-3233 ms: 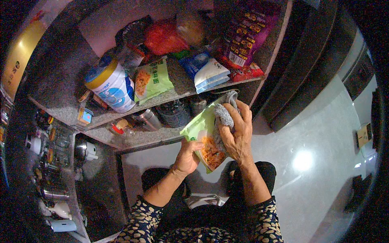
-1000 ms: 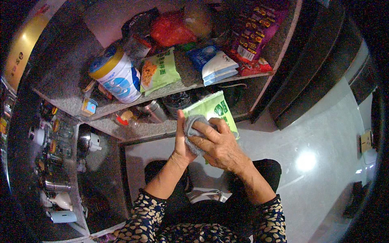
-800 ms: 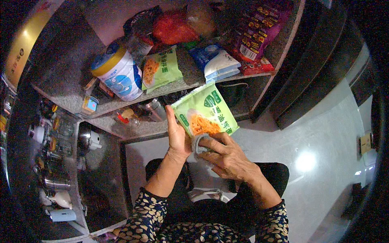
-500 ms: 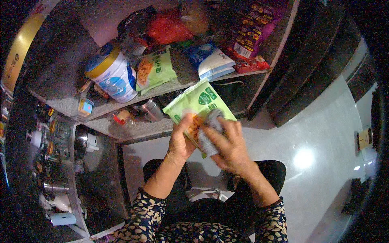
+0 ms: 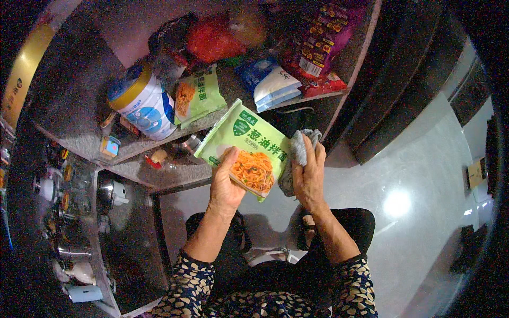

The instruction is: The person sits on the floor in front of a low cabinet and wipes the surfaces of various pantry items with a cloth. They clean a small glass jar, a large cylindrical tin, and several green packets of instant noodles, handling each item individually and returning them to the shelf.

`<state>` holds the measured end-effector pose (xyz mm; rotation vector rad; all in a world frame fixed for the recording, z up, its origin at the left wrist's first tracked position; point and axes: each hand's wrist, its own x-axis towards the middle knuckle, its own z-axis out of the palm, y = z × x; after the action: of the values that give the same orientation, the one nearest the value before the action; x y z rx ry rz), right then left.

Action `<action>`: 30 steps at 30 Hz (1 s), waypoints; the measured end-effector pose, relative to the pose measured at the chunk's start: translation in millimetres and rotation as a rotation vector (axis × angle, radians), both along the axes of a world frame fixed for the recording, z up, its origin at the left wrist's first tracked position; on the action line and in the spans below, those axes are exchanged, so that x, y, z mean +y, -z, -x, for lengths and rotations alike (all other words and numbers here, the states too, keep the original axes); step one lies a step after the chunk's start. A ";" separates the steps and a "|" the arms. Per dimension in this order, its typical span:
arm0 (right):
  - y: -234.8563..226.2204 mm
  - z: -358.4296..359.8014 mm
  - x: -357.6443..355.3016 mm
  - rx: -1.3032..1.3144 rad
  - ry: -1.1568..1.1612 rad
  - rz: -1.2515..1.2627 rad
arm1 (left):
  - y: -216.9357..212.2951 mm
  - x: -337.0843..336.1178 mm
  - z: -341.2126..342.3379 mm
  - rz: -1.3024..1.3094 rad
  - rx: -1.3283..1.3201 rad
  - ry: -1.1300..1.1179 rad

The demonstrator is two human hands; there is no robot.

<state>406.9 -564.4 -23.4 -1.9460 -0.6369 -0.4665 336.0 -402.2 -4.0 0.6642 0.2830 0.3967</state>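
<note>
A light green noodle packet (image 5: 241, 132), printed with a picture of noodles, is held up in front of the shelf. My left hand (image 5: 227, 185) grips its lower left part, thumb on the front face. In my right hand (image 5: 310, 177) is a bunched grey cloth (image 5: 289, 177), pressed along the packet's right edge. A similar green noodle packet (image 5: 209, 98) lies on the shelf beyond, between a white and blue can with a gold rim (image 5: 146, 106) and a blue and white bag (image 5: 270, 85).
The shelf (image 5: 138, 151) also bears a red bag (image 5: 214, 42), a purple package (image 5: 318, 45) and a small light blue box (image 5: 110, 146). Under its edge stand a metal container (image 5: 190, 142) and a red-lidded jar (image 5: 157, 158). Jars and a white cooker (image 5: 117, 192) fill the left side.
The cloth and my right hand have moved from the packet's front to its right edge. The packet has turned slightly, showing more of its face. My left hand keeps its hold.
</note>
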 end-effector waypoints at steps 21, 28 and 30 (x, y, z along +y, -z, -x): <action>-33.7 3.0 -13.0 -0.152 0.109 0.048 | -15.3 -8.9 8.7 -0.061 -0.049 0.035; -40.4 9.0 -9.2 -0.193 -0.136 0.087 | -16.5 -14.2 13.5 -0.015 -0.014 0.086; -35.9 0.9 -13.6 -0.074 -0.154 0.004 | -14.1 -12.8 13.8 -0.038 -0.024 0.121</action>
<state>406.1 -578.0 12.5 -1.8734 -0.8290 -0.4427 322.2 -415.1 10.1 0.7097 0.2115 0.2947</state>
